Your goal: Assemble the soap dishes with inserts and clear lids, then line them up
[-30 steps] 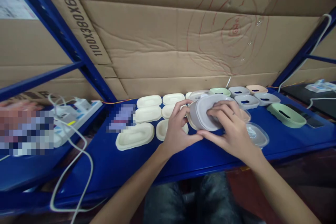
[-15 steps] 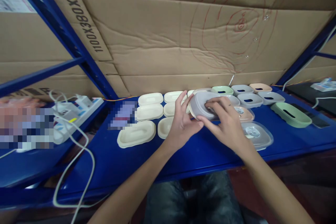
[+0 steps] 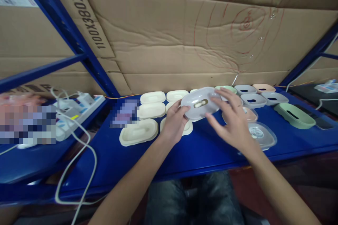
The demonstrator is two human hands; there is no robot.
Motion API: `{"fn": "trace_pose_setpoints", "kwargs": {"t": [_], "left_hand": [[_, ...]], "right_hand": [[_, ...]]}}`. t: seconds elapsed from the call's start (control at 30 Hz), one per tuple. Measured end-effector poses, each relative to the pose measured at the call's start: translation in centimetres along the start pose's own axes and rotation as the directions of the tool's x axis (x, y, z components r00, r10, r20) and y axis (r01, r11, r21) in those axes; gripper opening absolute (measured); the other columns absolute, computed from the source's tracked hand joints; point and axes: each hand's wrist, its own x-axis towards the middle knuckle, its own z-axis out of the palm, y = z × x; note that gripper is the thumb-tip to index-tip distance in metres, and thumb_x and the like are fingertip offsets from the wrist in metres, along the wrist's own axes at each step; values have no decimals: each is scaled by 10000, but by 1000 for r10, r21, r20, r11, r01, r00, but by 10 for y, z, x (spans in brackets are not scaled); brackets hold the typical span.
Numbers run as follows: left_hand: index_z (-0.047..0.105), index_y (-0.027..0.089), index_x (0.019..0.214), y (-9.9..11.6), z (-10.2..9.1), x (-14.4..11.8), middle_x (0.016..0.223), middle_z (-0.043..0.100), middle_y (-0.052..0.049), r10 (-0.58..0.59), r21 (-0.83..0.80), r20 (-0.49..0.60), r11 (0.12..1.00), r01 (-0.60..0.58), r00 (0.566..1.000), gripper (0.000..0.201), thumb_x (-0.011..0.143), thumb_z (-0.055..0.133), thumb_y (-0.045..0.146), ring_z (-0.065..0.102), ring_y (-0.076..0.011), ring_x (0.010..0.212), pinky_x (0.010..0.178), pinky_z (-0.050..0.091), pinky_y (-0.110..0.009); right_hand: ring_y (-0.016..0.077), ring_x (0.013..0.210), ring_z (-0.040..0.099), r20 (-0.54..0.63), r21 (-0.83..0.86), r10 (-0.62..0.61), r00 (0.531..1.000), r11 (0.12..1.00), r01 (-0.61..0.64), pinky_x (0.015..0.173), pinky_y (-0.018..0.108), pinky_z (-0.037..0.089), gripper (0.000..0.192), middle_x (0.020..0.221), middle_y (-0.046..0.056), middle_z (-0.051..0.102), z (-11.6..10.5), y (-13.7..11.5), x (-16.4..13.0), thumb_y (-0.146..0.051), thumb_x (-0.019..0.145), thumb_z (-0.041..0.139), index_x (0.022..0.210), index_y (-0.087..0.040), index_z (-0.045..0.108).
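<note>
My left hand (image 3: 174, 121) grips a grey oval soap dish (image 3: 194, 100) by its left end, thumb on the rim. The dish is tilted toward me, and a cream-coloured piece shows through the slot in its middle. My right hand (image 3: 232, 116) is open at the dish's right end, fingers apart and slightly blurred; whether a fingertip touches the rim I cannot tell. Below my left hand sits a cream oval tray (image 3: 188, 129), partly covered by it. A clear tray with a round label (image 3: 266, 140) and a peach one (image 3: 252, 115) lie beside my right hand.
Cream trays (image 3: 138, 133) stand in rows at the left of the blue table (image 3: 185, 161). Grey, green and peach slotted dishes (image 3: 253, 100) line the right back, a green dish (image 3: 295, 116) nearer. A power strip (image 3: 76, 112) with white cables is at left; cardboard (image 3: 158, 35) stands behind.
The grey dish has turned over so that its slotted inside faces me. My right hand has loosened from it and spread its fingers, while my left hand has closed on its left end.
</note>
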Motion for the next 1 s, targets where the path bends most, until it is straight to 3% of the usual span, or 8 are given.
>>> {"fn": "trace_pose_setpoints", "kwargs": {"t": [0.1, 0.17, 0.23, 0.43, 0.67, 0.77, 0.87, 1.0], "left_hand": [[739, 163, 1239, 2, -1, -1, 1189, 794, -107, -2, 33, -8, 999, 3, 1000, 502, 751, 840, 222, 730, -287, 1174, 992, 565, -404], [747, 177, 1219, 3, -1, -2, 1199, 789, -97, -18, 45, 1, 999, 18, 1000, 483, 748, 846, 223, 725, -276, 1156, 956, 561, -377], [755, 187, 1200, 3, -1, -3, 1205, 787, -89, -22, 51, 15, 998, 21, 1000, 460, 758, 869, 242, 725, -267, 1136, 928, 556, -358], [772, 169, 1112, 2, -1, 0, 1110, 793, -85, -41, 54, 76, 998, 37, 996, 413, 760, 935, 312, 736, -259, 1061, 896, 557, -349], [747, 216, 1228, 2, -3, 0, 1241, 782, -94, -143, 35, 101, 990, 140, 985, 474, 805, 933, 320, 738, -288, 1168, 963, 612, -398], [749, 194, 1234, 4, -5, 0, 1271, 784, -118, -191, 18, 66, 982, 190, 979, 466, 818, 927, 306, 739, -305, 1181, 972, 638, -425], [746, 182, 1238, 10, -7, 3, 1282, 794, -120, -166, -27, 5, 986, 166, 986, 449, 828, 911, 265, 749, -303, 1193, 1021, 647, -451], [743, 207, 1283, 21, -8, 8, 1294, 814, -103, -117, -142, -164, 985, 94, 980, 388, 905, 817, 254, 752, -315, 1263, 1126, 620, -516]], "right_hand": [[353, 1330, 706, -61, 152, 301, 952, 945, -289, 1145, 639, 581, 402, 1425, 155, 731, -2, 14, 7, -455, 1042, 709, 1394, -261, 689], [309, 1174, 762, 53, 311, 441, 896, 845, -435, 1015, 549, 658, 457, 1337, 138, 776, 2, 21, 9, -557, 1031, 702, 1370, -251, 690], [277, 1082, 771, 158, 417, 501, 851, 747, -517, 928, 481, 682, 491, 1286, 126, 795, 7, 23, 9, -619, 999, 722, 1311, -240, 709], [229, 812, 722, 243, 526, 625, 742, 558, -642, 508, 329, 611, 579, 1065, 108, 790, 11, 12, 5, -657, 899, 804, 1229, -187, 728], [175, 655, 633, 236, 542, 641, 730, 537, -647, 393, 290, 522, 582, 947, 69, 748, 13, 8, 7, -673, 893, 807, 1198, -184, 723], [215, 719, 694, 334, 497, 566, 754, 574, -651, 472, 331, 588, 601, 955, 78, 772, 6, 14, 12, -733, 918, 761, 1180, -193, 743], [269, 850, 760, 397, 321, 470, 788, 734, -599, 698, 419, 666, 605, 985, 94, 799, -12, 29, 24, -768, 1009, 616, 1179, -208, 767], [395, 1231, 730, 407, -32, 286, 867, 954, -299, 1051, 576, 603, 600, 1308, 158, 772, -25, 66, 39, -726, 1023, 617, 1342, -229, 719]]}}
